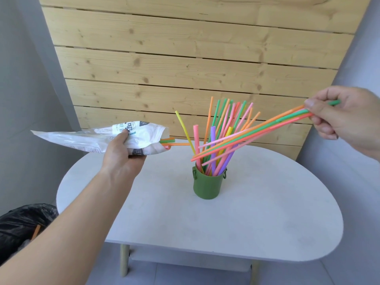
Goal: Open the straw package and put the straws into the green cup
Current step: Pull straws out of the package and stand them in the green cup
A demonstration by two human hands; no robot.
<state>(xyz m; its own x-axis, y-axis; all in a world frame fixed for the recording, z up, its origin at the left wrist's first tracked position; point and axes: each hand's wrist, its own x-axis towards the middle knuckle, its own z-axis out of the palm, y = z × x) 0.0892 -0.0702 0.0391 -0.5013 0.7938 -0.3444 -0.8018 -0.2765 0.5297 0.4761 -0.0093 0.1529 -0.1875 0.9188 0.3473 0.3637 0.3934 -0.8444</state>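
A green cup stands on the white table, holding several coloured straws that fan upward. My left hand grips the white straw package in the air left of the cup; a few straw ends stick out of its open mouth. My right hand, raised at the right, pinches a bundle of orange, green and pink straws. The bundle slants down to the left, its free ends just above the cup's rim and in front of the standing straws.
A wooden slat panel leans against the wall behind the table. A bin with a black bag sits on the floor at the lower left, with an orange straw in it. The table's front edge is near me.
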